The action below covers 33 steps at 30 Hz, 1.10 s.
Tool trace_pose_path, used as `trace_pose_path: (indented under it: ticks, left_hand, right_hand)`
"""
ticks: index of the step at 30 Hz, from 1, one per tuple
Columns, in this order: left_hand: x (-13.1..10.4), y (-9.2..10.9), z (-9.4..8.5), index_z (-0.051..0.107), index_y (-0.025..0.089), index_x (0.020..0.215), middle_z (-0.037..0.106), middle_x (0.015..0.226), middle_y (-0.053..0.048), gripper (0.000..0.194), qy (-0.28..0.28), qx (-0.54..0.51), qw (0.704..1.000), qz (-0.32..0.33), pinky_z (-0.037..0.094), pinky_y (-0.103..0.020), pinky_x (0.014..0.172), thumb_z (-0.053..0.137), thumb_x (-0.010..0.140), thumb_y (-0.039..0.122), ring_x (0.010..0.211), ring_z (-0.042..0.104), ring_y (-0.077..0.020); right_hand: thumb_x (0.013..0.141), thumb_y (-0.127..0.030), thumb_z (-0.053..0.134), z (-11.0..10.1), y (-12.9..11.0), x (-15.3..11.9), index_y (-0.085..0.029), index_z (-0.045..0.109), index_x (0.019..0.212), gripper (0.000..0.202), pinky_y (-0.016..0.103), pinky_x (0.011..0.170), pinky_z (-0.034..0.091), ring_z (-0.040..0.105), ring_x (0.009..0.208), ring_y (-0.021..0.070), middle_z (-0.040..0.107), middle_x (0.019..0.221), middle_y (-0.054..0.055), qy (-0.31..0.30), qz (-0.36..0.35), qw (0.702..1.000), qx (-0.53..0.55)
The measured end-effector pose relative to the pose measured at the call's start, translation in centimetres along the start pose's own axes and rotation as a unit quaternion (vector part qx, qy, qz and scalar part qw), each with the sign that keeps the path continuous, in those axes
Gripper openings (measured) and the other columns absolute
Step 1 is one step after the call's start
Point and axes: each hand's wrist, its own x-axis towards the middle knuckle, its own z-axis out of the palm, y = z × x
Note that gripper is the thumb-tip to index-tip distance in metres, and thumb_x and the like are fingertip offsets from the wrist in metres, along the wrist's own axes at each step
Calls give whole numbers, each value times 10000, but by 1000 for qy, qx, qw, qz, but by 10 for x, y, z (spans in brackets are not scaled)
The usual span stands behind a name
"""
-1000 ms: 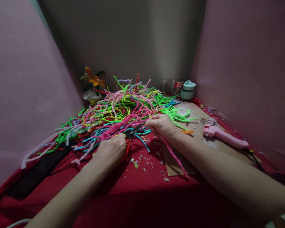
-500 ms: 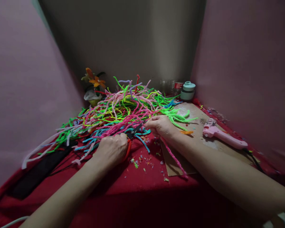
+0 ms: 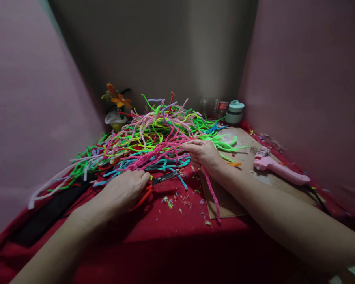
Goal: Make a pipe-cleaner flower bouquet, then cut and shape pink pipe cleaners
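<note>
My left hand is closed around the orange handles of a pair of scissors, whose dark blades point right over the red cloth. The blades are apart from my right hand, which pinches a pink pipe cleaner. This pipe cleaner hangs down from below the hand, its lower end over the cardboard edge. Just beyond both hands is a large heap of pipe cleaners in pink, green, yellow, blue and other colours. The fingertips of my right hand are partly hidden against the heap's pink strands.
A pink glue gun lies on a cardboard sheet at the right. Behind stand a light blue lidded cup and a pot with orange flowers. A black flat object lies left. Coloured scraps litter the red cloth.
My left hand has drawn the scissors down and left, away from my right hand. My right hand has shifted slightly, and the hanging pink pipe cleaner has swung a little left.
</note>
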Motion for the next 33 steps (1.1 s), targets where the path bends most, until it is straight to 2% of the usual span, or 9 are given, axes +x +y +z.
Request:
trace_pose_path:
  ticks: [8, 13, 15, 18, 21, 23, 25, 30, 33]
  left_hand:
    - [6, -25, 0, 557, 184, 727, 558, 777, -52, 207, 12, -70, 996, 47, 320, -274, 541, 416, 819, 304, 610, 473, -144]
    - [14, -22, -6, 586, 190, 740, 579, 768, -28, 84, -14, -159, 986, 43, 338, -248, 547, 508, 723, 215, 616, 480, -128]
    - [18, -14, -14, 608, 194, 765, 593, 766, -20, 101, 7, -222, 975, 31, 362, -237, 569, 526, 722, 232, 648, 502, -131]
    - [26, 4, -25, 612, 183, 895, 611, 782, -18, 238, 104, -401, 910, -2, 399, -231, 588, 554, 758, 369, 669, 523, -130]
    - [36, 25, -27, 598, 155, 912, 589, 678, 6, 296, 136, -622, 770, -43, 379, -206, 475, 584, 748, 401, 515, 490, -91]
    - [42, 34, -25, 599, 139, 763, 554, 585, 21, 251, 177, -678, 710, -69, 356, -189, 431, 588, 754, 390, 449, 470, -71]
    - [44, 38, -24, 579, 135, 666, 547, 541, 25, 234, 201, -687, 694, -83, 343, -181, 409, 599, 752, 352, 413, 468, -63]
    - [43, 33, -24, 599, 134, 655, 573, 532, 20, 159, 205, -677, 705, -44, 390, -190, 435, 630, 711, 279, 418, 498, -74]
    - [43, 28, -23, 626, 133, 716, 599, 555, 16, 136, 206, -665, 717, -28, 422, -199, 468, 626, 711, 270, 449, 531, -87]
  right_hand:
    - [674, -192, 588, 0, 7, 1, -132, 626, 659, 73, 182, 294, 242, 308, 280, 46, 439, 336, -79, -45, -91, 994, -35]
    - [685, -197, 589, 1, 4, -3, -127, 638, 669, 87, 169, 326, 282, 400, 322, 46, 533, 408, -50, -74, -85, 992, -48]
    - [675, -226, 623, 2, 2, -5, -127, 649, 711, 109, 165, 341, 312, 430, 340, 47, 575, 449, -37, -74, -71, 993, -58]
    - [658, -263, 661, 6, 0, -9, -130, 644, 724, 150, 168, 361, 350, 462, 356, 53, 610, 488, -22, -80, -59, 992, -74]
    - [641, -265, 685, 9, -1, -12, -127, 631, 691, 157, 174, 372, 367, 465, 362, 57, 607, 484, -20, -89, -54, 990, -94]
    - [639, -257, 692, 9, 0, -13, -127, 622, 672, 151, 175, 370, 358, 463, 367, 58, 596, 478, -22, -97, -43, 991, -85]
    - [659, -255, 673, 8, 0, -12, -128, 610, 665, 142, 178, 347, 321, 418, 347, 51, 566, 468, -33, -118, 1, 992, -40]
    - [705, -236, 590, 1, -4, -9, -102, 615, 725, 138, 175, 331, 239, 219, 329, 27, 394, 408, -84, -220, 197, 953, 63]
    - [716, -244, 580, 0, -8, -10, -99, 616, 736, 151, 169, 337, 220, 196, 337, 33, 330, 375, -96, -225, 240, 942, 72]
